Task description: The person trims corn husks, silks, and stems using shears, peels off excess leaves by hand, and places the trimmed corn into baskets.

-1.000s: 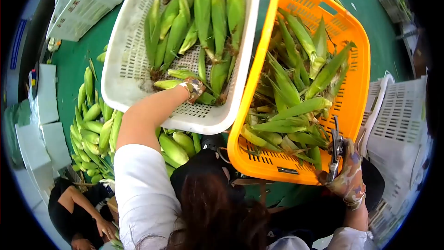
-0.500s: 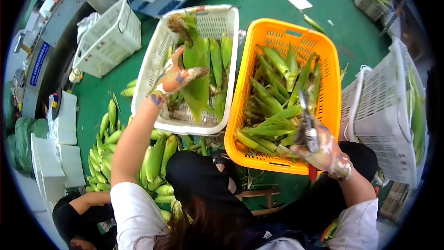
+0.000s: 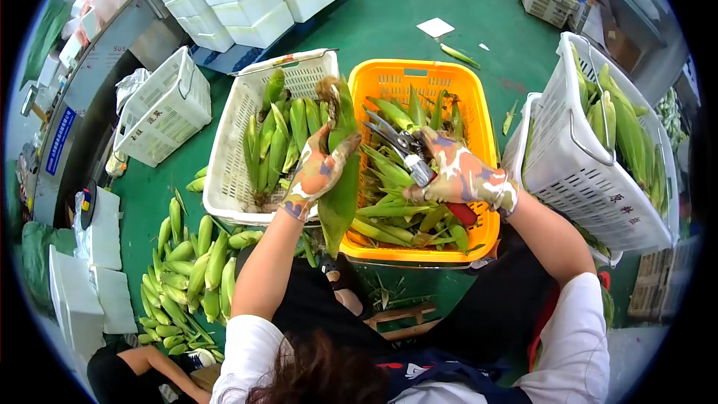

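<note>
My left hand [image 3: 318, 172], in a camouflage-patterned glove, is closed around a large ear of corn in its green husk [image 3: 340, 206], its brown silk end pointing up. My right hand [image 3: 471, 172], in a matching glove, grips pruning shears [image 3: 419, 168] with red on the handle; their blades are apart and point toward the corn without touching it. Below the shears stands an orange basket [image 3: 491, 127] full of husk leaves and trimmed pieces. Beside it, to the left, a white basket [image 3: 218, 164] holds several unhusked ears, partly behind my left hand.
A pile of corn ears [image 3: 187, 277] lies on the green floor at left, near another person's arm [image 3: 164, 370]. Tall white crates [image 3: 598, 172] with corn stand at right. White foam boxes [image 3: 254, 0] are stacked at the back. A small wooden stool [image 3: 404, 314] is between my legs.
My left hand has brought the corn ear from over the white basket toward the orange one. My right hand has moved left and up with the shears, closer to the ear. The view has shifted.
</note>
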Action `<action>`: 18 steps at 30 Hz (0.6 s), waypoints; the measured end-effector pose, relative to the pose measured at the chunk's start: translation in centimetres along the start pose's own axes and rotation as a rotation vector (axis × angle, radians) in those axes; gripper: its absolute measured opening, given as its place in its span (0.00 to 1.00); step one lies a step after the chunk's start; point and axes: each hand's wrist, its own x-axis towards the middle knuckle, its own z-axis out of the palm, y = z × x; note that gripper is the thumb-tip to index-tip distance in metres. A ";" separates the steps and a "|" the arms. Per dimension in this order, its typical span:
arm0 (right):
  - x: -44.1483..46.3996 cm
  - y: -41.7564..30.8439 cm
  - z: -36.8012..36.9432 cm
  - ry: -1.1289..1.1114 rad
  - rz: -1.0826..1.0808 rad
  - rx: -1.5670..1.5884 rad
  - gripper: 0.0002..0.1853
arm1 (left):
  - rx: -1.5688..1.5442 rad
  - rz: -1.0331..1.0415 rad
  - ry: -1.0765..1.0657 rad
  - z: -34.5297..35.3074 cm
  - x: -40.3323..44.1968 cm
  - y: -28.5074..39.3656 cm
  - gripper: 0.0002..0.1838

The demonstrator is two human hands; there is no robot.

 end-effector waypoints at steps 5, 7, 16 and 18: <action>1.2 2.4 0.8 -0.076 -0.009 -0.039 0.41 | -0.104 0.063 -0.072 1.1 0.0 -2.1 0.29; 1.2 2.4 0.7 -0.089 -0.032 -0.001 0.40 | 0.488 -0.061 -0.210 1.0 0.9 -2.1 0.30; 1.5 3.7 0.5 -0.242 0.108 0.347 0.23 | -0.333 -0.517 -0.221 3.1 1.0 3.3 0.47; 1.3 4.2 0.7 -0.285 0.151 0.359 0.20 | -0.478 -0.511 -0.332 2.6 0.5 3.2 0.47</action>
